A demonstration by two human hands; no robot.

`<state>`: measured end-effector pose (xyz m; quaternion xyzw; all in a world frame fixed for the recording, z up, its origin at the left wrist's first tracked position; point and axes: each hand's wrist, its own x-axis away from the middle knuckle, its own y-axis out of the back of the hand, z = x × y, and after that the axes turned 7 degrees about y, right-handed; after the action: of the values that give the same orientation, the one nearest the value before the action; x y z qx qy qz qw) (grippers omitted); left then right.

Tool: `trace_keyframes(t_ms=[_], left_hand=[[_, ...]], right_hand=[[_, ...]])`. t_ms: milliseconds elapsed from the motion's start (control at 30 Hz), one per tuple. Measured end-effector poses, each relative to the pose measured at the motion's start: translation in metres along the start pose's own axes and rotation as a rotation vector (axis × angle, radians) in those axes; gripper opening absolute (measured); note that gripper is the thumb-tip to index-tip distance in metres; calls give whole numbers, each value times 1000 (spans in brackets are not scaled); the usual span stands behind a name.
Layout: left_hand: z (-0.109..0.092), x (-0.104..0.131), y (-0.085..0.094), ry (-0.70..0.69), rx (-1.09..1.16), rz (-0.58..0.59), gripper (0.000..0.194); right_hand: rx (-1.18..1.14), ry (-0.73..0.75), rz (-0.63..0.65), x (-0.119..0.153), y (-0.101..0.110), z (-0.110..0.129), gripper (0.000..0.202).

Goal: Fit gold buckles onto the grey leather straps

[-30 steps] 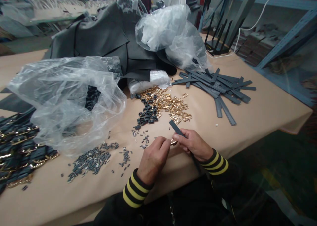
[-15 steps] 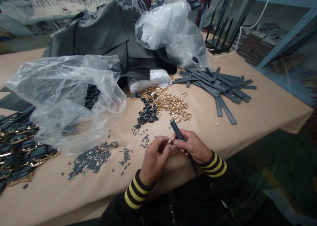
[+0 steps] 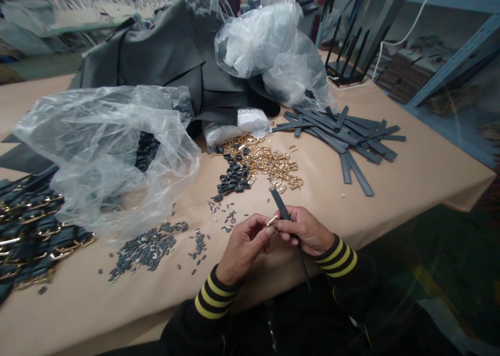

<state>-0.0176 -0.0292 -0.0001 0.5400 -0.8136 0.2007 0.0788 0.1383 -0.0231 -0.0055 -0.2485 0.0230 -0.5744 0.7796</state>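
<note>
Head view: I've got the left hand (image 3: 245,248) pinching a small gold piece (image 3: 272,220) and the right hand (image 3: 310,232) gripping a dark strap (image 3: 280,205), lower centre. Tan tabletop (image 3: 425,174) runs rightward, between loose strips (image 3: 353,137) and its front edge.

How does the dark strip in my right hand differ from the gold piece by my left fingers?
The dark strip is long, while the gold piece is far smaller. The dark strip looks dull; the gold piece shines. The dark strip sticks out above and below the right hand, whereas the gold piece sits at the fingers of the left hand. Both are in hand.
</note>
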Motion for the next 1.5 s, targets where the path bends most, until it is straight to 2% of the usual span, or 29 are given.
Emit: trace_keyframes(t_ms=[100,200,300,400,567,667,767,900,1033,1167,1333,1400,1500], left_hand=[[4,1,-2,41,242,11,11],[5,3,-4,176,431,-52,11],[6,5,-4,284,516,-96,13],[8,5,-3,267,486,-140,16],[8,4,2,151,251,-300,23],[2,6,7,140,127,-318,27],[-7,9,8,154,55,-282,29],[-12,9,7,135,59,-275,25],[-11,7,10,145,197,-312,19],[-11,8,12,233,333,-220,19],[-6,9,4,338,488,26,23],[-1,8,-2,322,501,41,21],[7,4,-11,264,498,-27,17]], right_hand=[[203,101,-9,1,0,2,20],[590,273,-10,4,-2,4,12],[909,378,-73,7,-7,4,8],[1013,398,-89,9,-12,2,9],[998,331,-83,7,-8,0,7],[938,226,-87,6,1,1,19],[870,117,-50,5,6,1,12],[668,85,133,9,6,2,6],[432,95,174,14,9,4,13],[322,92,272,14,16,5,14],[265,123,340,12,15,3,12],[312,155,305,12,11,1,11],[421,191,152,15,3,-1,9]])
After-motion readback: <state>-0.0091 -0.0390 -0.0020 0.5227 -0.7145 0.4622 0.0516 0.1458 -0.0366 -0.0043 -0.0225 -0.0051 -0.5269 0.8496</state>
